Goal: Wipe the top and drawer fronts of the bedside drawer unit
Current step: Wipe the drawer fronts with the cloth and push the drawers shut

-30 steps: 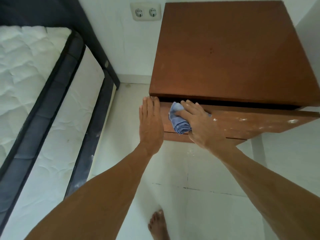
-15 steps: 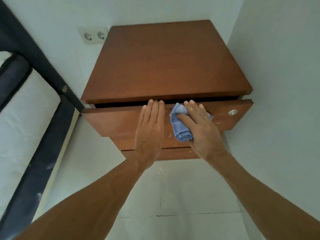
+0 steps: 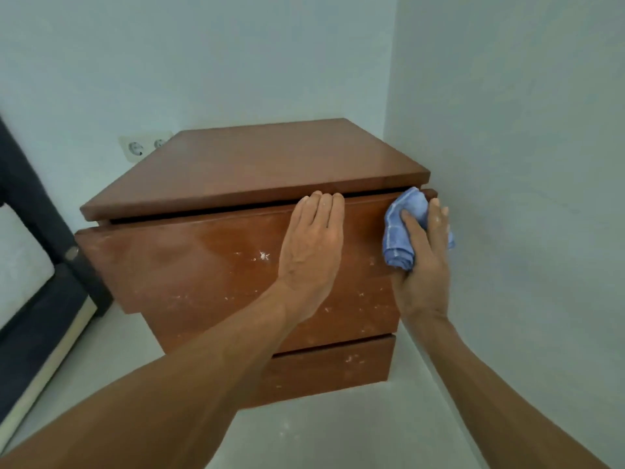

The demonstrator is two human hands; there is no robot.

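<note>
The brown wooden bedside drawer unit point(image 3: 257, 164) stands in a corner. Its top drawer front point(image 3: 189, 265) sticks out slightly and carries white specks and smears. A lower drawer front point(image 3: 331, 367) shows below it. My left hand point(image 3: 311, 252) lies flat on the upper drawer front, fingers together, fingertips at its top edge. My right hand point(image 3: 422, 262) presses a bunched blue cloth point(image 3: 402, 228) against the right end of that drawer front, close to the side wall.
A white wall point(image 3: 507, 164) runs right beside the unit. A double wall socket point(image 3: 142, 147) sits behind its left corner. A dark bed frame with a white mattress point(image 3: 20, 265) stands to the left. The floor point(image 3: 338, 431) is pale.
My view has dropped lower, facing the drawer fronts. My right hand has slid the cloth rightward to the drawer's right end. My left hand stays flat on the drawer front.
</note>
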